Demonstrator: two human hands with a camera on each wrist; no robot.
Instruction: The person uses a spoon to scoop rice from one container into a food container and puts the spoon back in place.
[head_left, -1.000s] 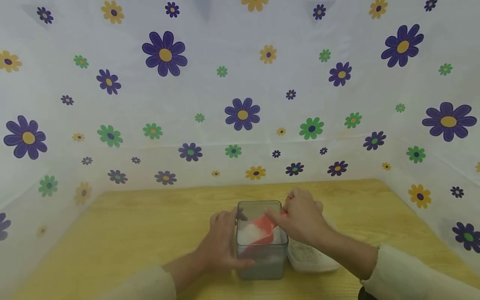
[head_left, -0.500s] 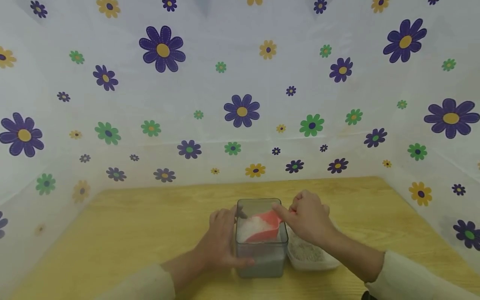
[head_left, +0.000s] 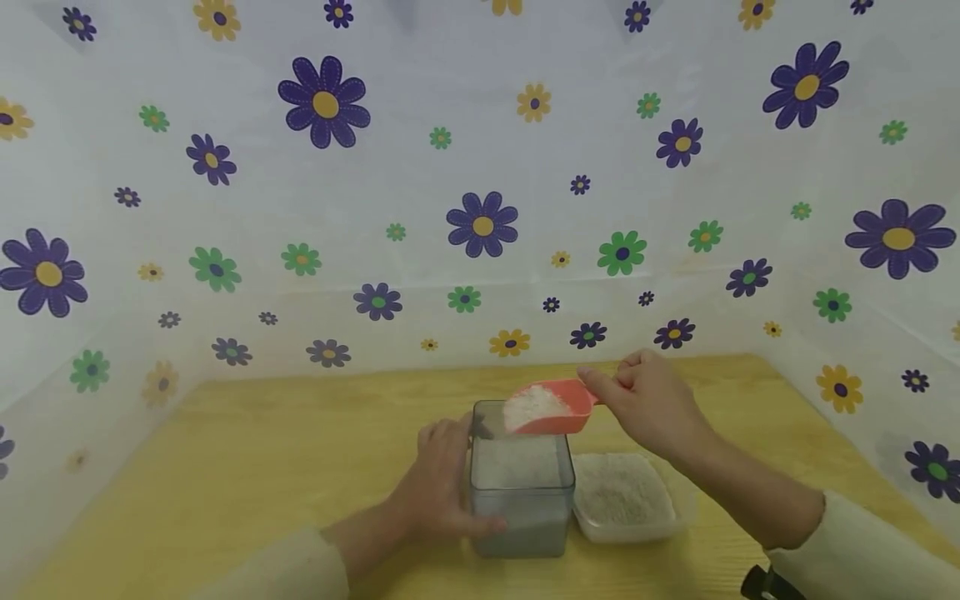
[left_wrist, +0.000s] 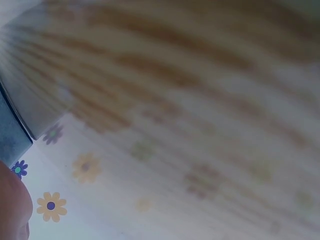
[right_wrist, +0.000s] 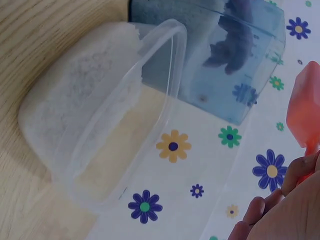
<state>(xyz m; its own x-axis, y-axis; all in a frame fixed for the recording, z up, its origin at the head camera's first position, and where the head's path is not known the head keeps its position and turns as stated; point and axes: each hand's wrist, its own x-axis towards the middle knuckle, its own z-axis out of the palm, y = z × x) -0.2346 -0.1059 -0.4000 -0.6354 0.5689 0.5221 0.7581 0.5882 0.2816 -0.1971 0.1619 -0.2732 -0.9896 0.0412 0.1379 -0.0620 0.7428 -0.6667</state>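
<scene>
A red-pink scoop (head_left: 576, 402) heaped with white, powdery or fine-grained stuff is up over the far rim of a tall grey-blue see-through container (head_left: 521, 527). My right hand (head_left: 663, 408) pinches its handle. More of the white stuff (head_left: 517, 463) lies inside the container. My left hand (head_left: 437, 483) grips the container from its left side, thumb along the front. The right wrist view shows the scoop (right_wrist: 304, 110) at the right edge, above my curled fingers. Only a fingertip (left_wrist: 12, 205) of the left hand shows in the blurred left wrist view.
A low clear plastic box (head_left: 630, 532) holding whitish, grainy stuff stands close to the container's right side. Both rest on a wood-grain table (head_left: 300, 467). A flower-printed white sheet (head_left: 405, 183) rises behind and at both sides.
My right hand has lifted the loaded scoop up out of the container, moving up and to the right. The left hand stays on the container. The clear box shows more fully.
</scene>
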